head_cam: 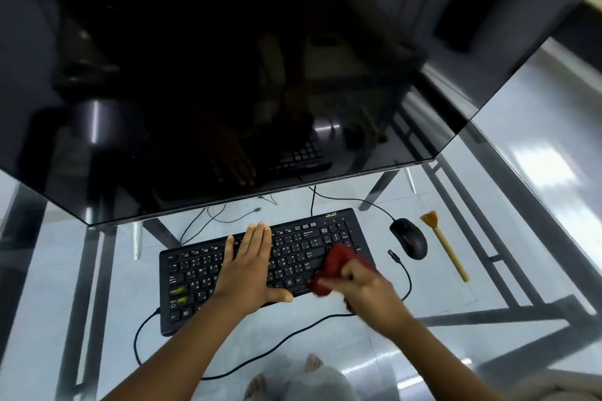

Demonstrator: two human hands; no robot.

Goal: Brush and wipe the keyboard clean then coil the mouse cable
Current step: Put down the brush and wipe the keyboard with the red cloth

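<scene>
A black keyboard point(195, 273) lies on a glass desk, tilted up to the right. My left hand point(250, 264) rests flat on its middle, fingers together and extended. My right hand point(368, 286) grips a red cloth point(335, 267) pressed on the keyboard's right part. A black mouse point(408, 238) sits to the right of the keyboard, its cable point(351, 200) running back under the monitor. A yellow-handled brush point(444, 246) lies right of the mouse. A loose cable point(405, 273) with a plug end loops around the keyboard's front.
A large dark monitor point(228, 75) leans over the back of the desk, close above the keyboard. The glass desk point(521, 205) shows its metal frame and the tiled floor beneath. My feet and knees show through the glass at the bottom.
</scene>
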